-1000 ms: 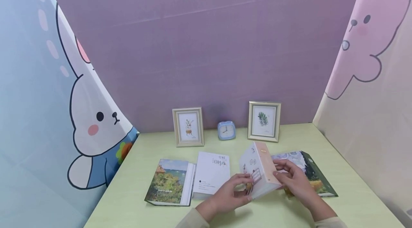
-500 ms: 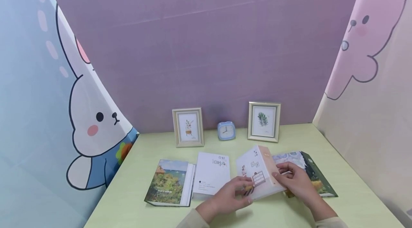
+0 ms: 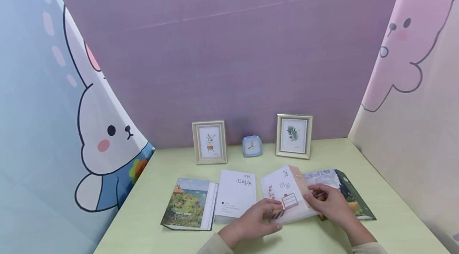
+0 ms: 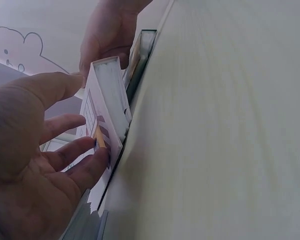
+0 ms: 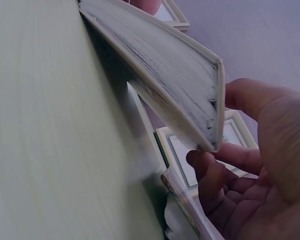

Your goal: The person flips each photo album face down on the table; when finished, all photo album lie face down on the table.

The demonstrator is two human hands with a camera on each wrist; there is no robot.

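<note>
A thick white photo album [image 3: 283,190] with small drawings on its cover and a pale pink spine is tilted, its spine side raised off the table and its left edge low. My right hand [image 3: 331,205] pinches it at the spine, thumb on the spine [image 5: 221,107] and fingertips under the back cover. The fingers of my left hand [image 3: 255,218] lie loosely against the front cover near its lower left corner, as the left wrist view shows. Behind the right hand lies an album [image 3: 353,198] with a painted landscape cover, partly hidden.
Left of the hands lie a white album [image 3: 236,194] with dark lettering and a landscape photo album [image 3: 188,204]. Along the back stand two picture frames [image 3: 209,142] and a small blue clock [image 3: 252,145]. Fabric walls enclose the table [image 3: 143,222].
The white photo album has tipped down toward the left, so its cover faces up more and its spine has lowered a little. Both hands stay near the same spots on it.
</note>
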